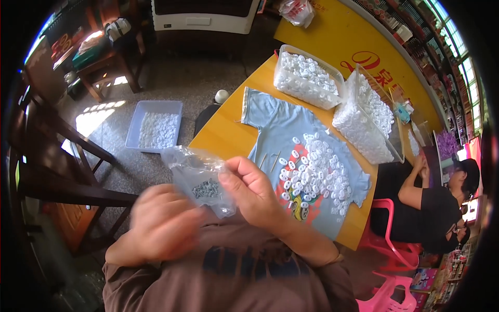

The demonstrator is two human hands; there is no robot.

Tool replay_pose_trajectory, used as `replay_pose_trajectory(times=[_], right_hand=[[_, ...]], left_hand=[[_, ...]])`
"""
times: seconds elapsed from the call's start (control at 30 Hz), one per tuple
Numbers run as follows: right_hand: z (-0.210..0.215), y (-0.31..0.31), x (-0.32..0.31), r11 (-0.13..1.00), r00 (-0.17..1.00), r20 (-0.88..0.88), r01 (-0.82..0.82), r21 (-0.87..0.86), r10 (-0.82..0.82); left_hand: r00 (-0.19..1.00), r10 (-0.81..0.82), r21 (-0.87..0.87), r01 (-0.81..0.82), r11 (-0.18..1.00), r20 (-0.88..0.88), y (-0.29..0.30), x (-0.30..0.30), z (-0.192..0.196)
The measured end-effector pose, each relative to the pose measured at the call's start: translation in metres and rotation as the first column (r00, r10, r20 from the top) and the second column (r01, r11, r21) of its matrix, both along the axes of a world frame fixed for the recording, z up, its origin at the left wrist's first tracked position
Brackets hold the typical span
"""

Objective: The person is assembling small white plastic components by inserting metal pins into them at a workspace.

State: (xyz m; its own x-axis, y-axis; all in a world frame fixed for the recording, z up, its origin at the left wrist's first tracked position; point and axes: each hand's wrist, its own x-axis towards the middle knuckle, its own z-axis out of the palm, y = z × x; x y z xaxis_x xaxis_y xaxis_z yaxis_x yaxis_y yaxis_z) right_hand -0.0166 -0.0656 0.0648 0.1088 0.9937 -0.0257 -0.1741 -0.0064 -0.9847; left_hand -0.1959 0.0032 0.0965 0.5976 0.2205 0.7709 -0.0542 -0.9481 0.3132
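A clear plastic bag (pixel 193 165) with small dark grey pieces (pixel 206 189) at its bottom hangs in front of my chest. My right hand (pixel 254 195) pinches its right edge between thumb and fingers. My left hand (pixel 163 223) is beside the bag's lower left, smeared by motion, so its fingers cannot be made out. On the table beyond my right hand, a light blue T-shirt (pixel 273 117) lies spread flat. A loose pile of small white oval plastic parts (pixel 319 169) with dark holes rests on it, next to two thin sticks (pixel 275 161).
Two clear tubs (pixel 306 99) (pixel 382 148) full of white parts stand at the table's (pixel 226 132) far side. A pale blue bin (pixel 130 125) of white pieces sits on the floor at left, near a dark wooden chair (pixel 78 138). Another person (pixel 434 203) sits at right by pink chairs (pixel 390 221).
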Motion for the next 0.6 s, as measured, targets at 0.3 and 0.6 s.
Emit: replay_pose_trajectory(times=[0.3,0.6], right_hand=[[-0.023,-0.008,-0.003,0.997,0.995,-0.094,-0.03,-0.073,0.023],[-0.041,-0.017,-0.002,0.992,0.989,0.114,0.082,0.099,-0.094]], left_hand=[[0.515,-0.221,-0.321,-0.114,0.94,-0.829,-0.002,0.01,-0.046],[0.604,-0.126,-0.262,-0.141,0.955,-0.787,0.008,0.04,-0.093]])
